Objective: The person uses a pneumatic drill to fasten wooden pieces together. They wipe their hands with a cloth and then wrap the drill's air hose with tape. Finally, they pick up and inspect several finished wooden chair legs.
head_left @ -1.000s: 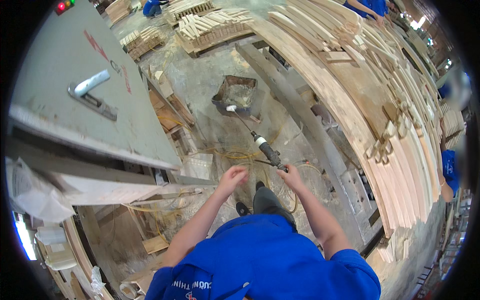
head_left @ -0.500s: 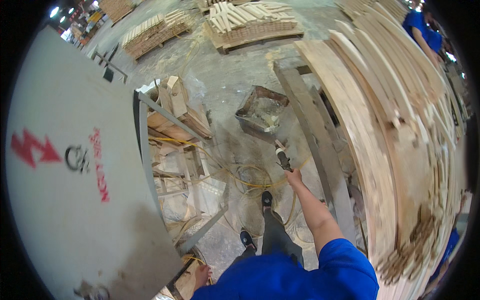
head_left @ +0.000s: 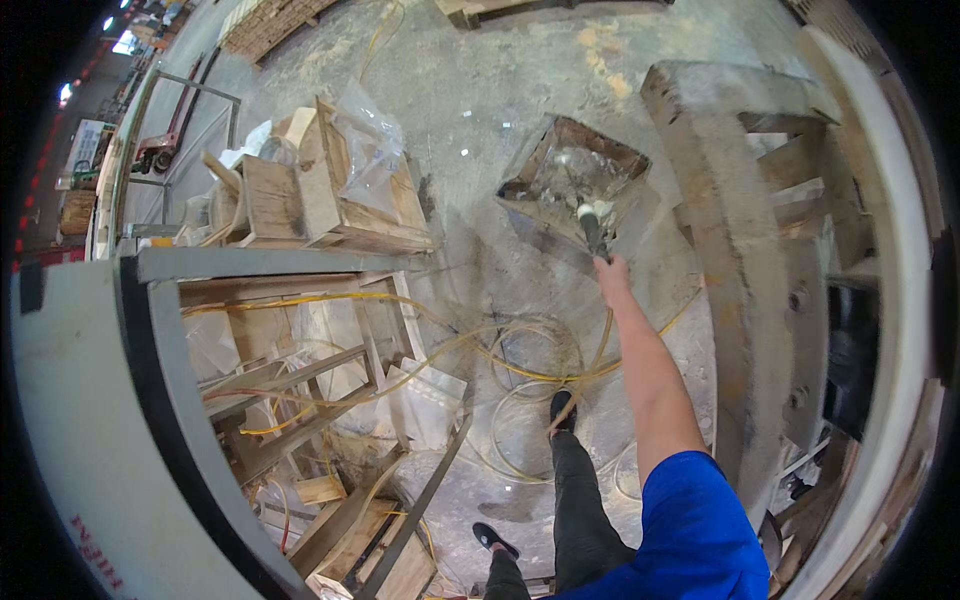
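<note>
My right arm stretches forward over the floor. The right hand [head_left: 612,278] is wrapped round a dark hand-held tool with a pale tip [head_left: 594,236]; its exact kind cannot be made out. A yellowish hose [head_left: 600,345] runs down from beside that hand to the coils on the floor. The tool's tip points over the near side of a dirty, open rectangular bin [head_left: 545,240] with pale residue inside. Whether the tip touches the contents cannot be told. My left hand is out of the picture.
Yellow hose coils [head_left: 535,375] lie around my feet. A heavy worn beam frame [head_left: 745,330] stands on the right. At left are a grey cabinet [head_left: 70,380], a metal frame [head_left: 250,262] and wooden boxes [head_left: 375,220] with clear plastic. A pallet [head_left: 470,12] lies far ahead.
The tool in my right hand has gone from the floor just short of the bin to over it. My view has shifted and tipped down; my left hand has left the picture.
</note>
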A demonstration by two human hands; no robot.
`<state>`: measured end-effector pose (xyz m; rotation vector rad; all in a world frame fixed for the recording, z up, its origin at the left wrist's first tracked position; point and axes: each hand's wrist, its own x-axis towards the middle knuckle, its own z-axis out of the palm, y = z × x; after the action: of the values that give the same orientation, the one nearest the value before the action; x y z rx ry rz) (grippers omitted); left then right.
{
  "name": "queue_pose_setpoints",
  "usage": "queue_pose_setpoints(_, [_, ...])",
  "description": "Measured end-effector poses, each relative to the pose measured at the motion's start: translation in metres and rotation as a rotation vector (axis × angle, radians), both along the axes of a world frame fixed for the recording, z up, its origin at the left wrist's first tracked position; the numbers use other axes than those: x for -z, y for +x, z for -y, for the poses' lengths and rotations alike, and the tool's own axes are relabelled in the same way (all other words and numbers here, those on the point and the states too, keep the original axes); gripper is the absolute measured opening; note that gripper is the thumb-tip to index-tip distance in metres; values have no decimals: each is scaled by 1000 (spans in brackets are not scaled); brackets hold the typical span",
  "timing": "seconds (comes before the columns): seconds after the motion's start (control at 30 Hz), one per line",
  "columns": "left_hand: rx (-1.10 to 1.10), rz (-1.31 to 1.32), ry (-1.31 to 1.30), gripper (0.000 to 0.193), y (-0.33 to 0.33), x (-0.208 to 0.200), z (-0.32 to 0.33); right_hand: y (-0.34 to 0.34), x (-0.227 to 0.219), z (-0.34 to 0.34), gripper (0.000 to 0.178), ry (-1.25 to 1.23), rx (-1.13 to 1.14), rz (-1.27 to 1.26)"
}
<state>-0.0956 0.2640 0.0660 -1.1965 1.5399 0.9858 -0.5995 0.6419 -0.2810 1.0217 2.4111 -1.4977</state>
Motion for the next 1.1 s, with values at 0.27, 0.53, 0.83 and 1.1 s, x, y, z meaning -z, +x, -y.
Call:
queue_pose_setpoints(0.27, [-238,18,21,38,-39,13,-2,-11,107,-12,23,-16,-44,207])
queue_pose_setpoints(0.53, [-128,-119,-43,30,-44,-11,5,107,73,9,11,-503,316,401])
queue_pose_setpoints(0.83, [82,-355,107,46,9,-31,68,279,15,135,26,590,-1159,-3])
queue_pose_setpoints(1.1, [467,-604,353,63,69,-28,159,352,-177,230,22,-670,-91,88])
